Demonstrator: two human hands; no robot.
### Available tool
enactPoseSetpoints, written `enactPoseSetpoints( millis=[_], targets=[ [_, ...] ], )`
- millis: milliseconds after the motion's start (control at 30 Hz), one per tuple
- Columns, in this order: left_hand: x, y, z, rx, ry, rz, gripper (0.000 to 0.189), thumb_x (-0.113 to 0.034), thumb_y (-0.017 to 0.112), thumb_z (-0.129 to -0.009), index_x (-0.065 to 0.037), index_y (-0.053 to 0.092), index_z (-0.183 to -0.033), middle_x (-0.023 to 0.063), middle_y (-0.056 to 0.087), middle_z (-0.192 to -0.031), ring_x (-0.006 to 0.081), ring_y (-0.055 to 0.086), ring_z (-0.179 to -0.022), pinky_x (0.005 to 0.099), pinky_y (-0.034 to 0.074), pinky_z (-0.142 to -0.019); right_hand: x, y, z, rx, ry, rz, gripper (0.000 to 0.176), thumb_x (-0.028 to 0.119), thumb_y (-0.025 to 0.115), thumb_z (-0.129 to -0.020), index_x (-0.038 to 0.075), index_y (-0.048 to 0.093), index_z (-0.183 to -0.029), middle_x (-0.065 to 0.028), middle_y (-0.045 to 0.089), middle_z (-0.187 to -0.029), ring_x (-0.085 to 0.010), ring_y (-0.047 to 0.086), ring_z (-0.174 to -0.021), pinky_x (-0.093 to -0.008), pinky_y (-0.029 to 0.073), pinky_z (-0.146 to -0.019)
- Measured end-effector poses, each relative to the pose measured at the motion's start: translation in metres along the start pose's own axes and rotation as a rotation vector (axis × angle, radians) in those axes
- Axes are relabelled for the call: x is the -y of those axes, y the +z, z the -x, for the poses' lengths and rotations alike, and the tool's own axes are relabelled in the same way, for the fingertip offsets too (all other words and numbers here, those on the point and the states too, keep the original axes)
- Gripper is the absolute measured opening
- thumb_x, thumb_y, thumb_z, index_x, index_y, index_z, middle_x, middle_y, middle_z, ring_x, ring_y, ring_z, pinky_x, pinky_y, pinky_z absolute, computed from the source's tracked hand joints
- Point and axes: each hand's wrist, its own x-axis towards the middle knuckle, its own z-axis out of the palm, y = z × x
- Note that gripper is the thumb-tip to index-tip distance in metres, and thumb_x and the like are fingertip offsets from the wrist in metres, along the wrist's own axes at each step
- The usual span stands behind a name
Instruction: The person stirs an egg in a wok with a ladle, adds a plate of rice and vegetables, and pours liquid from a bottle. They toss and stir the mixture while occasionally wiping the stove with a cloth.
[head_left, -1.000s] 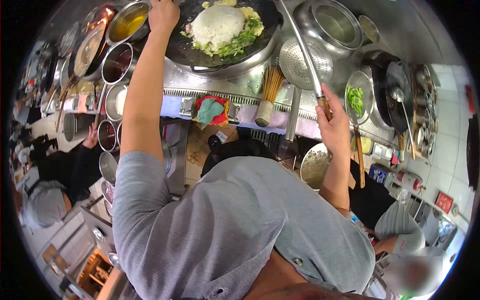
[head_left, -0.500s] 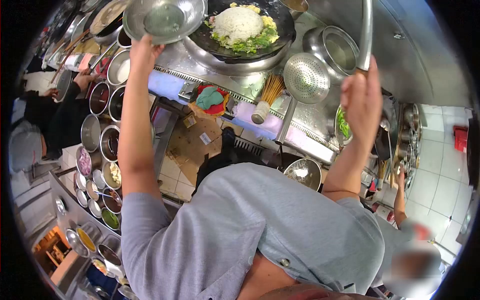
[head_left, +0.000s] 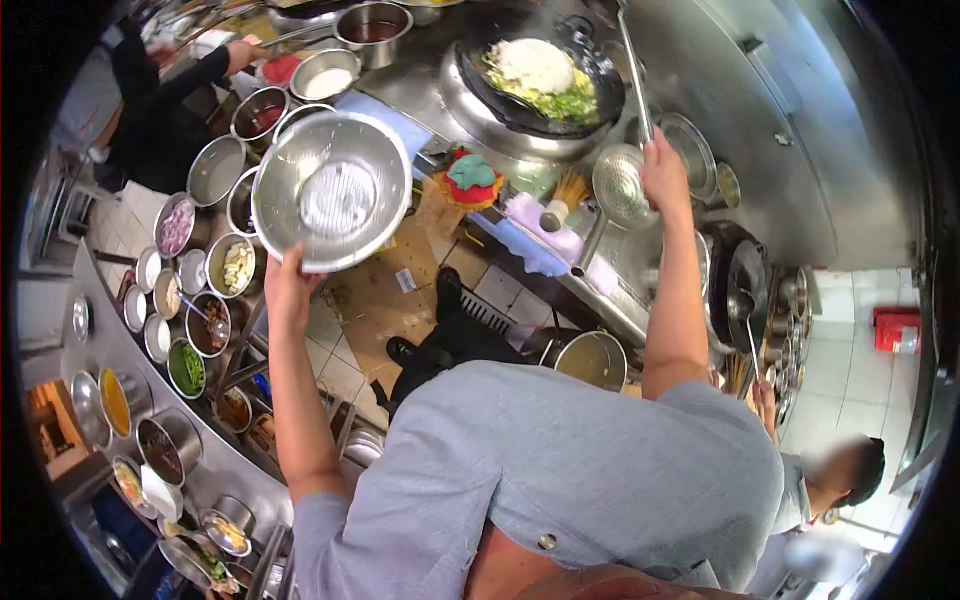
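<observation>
My left hand [head_left: 288,295] grips the near rim of a wide, shiny metal bowl [head_left: 345,195] with nothing inside. It is tilted towards me, above the left-hand pans. My right hand [head_left: 663,178] is closed around the rear end of a long-handled metal tool [head_left: 632,70], whose head lies outside the view. In the dark wok [head_left: 490,92] on the stove, a mound of white rice [head_left: 535,65] rests on chopped greens [head_left: 565,103] and yellow egg-like pieces. A perforated skimmer [head_left: 622,185] lies just left of my right hand.
Several pots of ingredients, including chopped onion [head_left: 176,226], crowd the left counter. Folded cloths [head_left: 473,180] and a bamboo brush [head_left: 565,200] lie along the stove's front edge. Another wok [head_left: 745,280] stands at right. One person's sleeve [head_left: 190,85] shows at upper left, another person [head_left: 830,475] at lower right.
My left hand has brought the bowl away from beside the wok, over the left-hand pots. The view has swung left. My right hand still holds the long-handled tool.
</observation>
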Motion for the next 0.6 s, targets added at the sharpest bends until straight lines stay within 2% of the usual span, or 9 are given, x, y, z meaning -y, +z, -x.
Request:
enactPoseSetpoints(
  millis=[67,133,200,233,333,400,433,533,600],
  targets=[
    [0.014,-0.044,0.019,-0.036,0.010,0.026,0.037,-0.019,0.056,-0.097,-0.006,0.048,-0.130,0.0078,0.062,-0.105,0.0155,0.061,-0.080,0.0299,0.051,-0.066,0.028,0.010,0.031,-0.010,0.001,0.075,0.037,0.023,0.040,-0.101,0.003,0.052,-0.130,-0.0311,0.065,-0.101,-0.0492,0.063,-0.096,-0.0516,0.050,-0.085],
    [0.027,-0.086,0.040,-0.093,-0.014,-0.002,0.040,-0.019,0.055,-0.097,-0.006,0.046,-0.134,0.0076,0.062,-0.111,0.0151,0.063,-0.084,0.0307,0.051,-0.064,-0.044,0.100,0.003,0.198,-0.210,0.243,0.036,0.027,0.043,-0.101,0.005,0.052,-0.128,-0.0249,0.068,-0.093,-0.0426,0.068,-0.081,-0.0507,0.053,-0.070],
    [0.023,-0.104,0.070,-0.180,0.032,0.030,0.045,-0.019,0.054,-0.097,-0.007,0.043,-0.139,0.0077,0.061,-0.117,0.0155,0.063,-0.087,0.0304,0.050,-0.063,-0.021,0.057,-0.038,0.562,0.478,-0.396,0.034,0.029,0.047,-0.100,0.006,0.055,-0.123,-0.0140,0.066,-0.080,-0.0272,0.064,-0.060,-0.0422,0.050,-0.051],
    [0.024,-0.114,0.080,-0.229,0.031,0.032,0.047,-0.019,0.054,-0.097,-0.007,0.042,-0.141,0.0076,0.061,-0.119,0.0158,0.064,-0.089,0.0300,0.050,-0.064,0.006,0.016,-0.051,0.451,0.417,-0.296,0.035,0.030,0.049,-0.099,0.008,0.057,-0.125,-0.0051,0.058,-0.071,-0.0144,0.053,-0.051,-0.0322,0.043,-0.042],
    [0.043,-0.161,0.106,-0.315,0.044,0.079,0.051,-0.020,0.054,-0.097,-0.009,0.039,-0.144,0.0069,0.058,-0.125,0.0176,0.064,-0.098,0.0316,0.053,-0.073,0.007,-0.012,-0.081,0.402,0.323,-0.275,0.044,0.028,0.046,-0.099,0.011,0.051,-0.139,-0.0136,0.067,-0.078,-0.0266,0.065,-0.061,-0.0412,0.051,-0.051],
    [0.051,-0.177,0.122,-0.376,0.039,0.078,0.050,-0.020,0.053,-0.097,-0.009,0.038,-0.144,0.0073,0.058,-0.126,0.0183,0.063,-0.102,0.0349,0.054,-0.078,0.000,0.016,-0.078,-0.035,-0.220,0.198,0.046,0.025,0.043,-0.099,0.011,0.046,-0.143,-0.0266,0.069,-0.094,-0.0432,0.069,-0.084,-0.0526,0.054,-0.071],
    [0.053,-0.182,0.126,-0.382,0.032,0.077,0.050,-0.020,0.053,-0.097,-0.009,0.038,-0.144,0.0073,0.058,-0.126,0.0183,0.063,-0.102,0.0349,0.054,-0.078,0.000,0.046,-0.074,-0.014,-0.137,0.283,0.044,0.022,0.040,-0.099,0.004,0.046,-0.139,-0.0333,0.066,-0.098,-0.0498,0.064,-0.090,-0.0539,0.052,-0.080],
    [0.069,-0.197,0.136,-0.458,0.046,0.224,0.055,-0.015,0.053,-0.096,-0.010,0.035,-0.147,0.0105,0.056,-0.132,0.0259,0.063,-0.109,0.0419,0.054,-0.087,-0.038,0.157,-0.071,0.161,-0.134,0.494,0.041,0.022,0.040,-0.097,0.002,0.051,-0.131,-0.0285,0.068,-0.091,-0.0433,0.068,-0.078,-0.0529,0.054,-0.072],
    [0.057,-0.186,0.153,-0.450,0.111,0.329,0.057,-0.012,0.054,-0.093,-0.007,0.036,-0.147,0.0116,0.056,-0.134,0.0295,0.063,-0.109,0.0444,0.052,-0.091,-0.032,0.128,-0.096,0.512,0.135,0.335,0.032,0.027,0.044,-0.097,0.008,0.058,-0.119,-0.0184,0.067,-0.079,-0.0299,0.064,-0.060,-0.0440,0.053,-0.056]
  ],
)
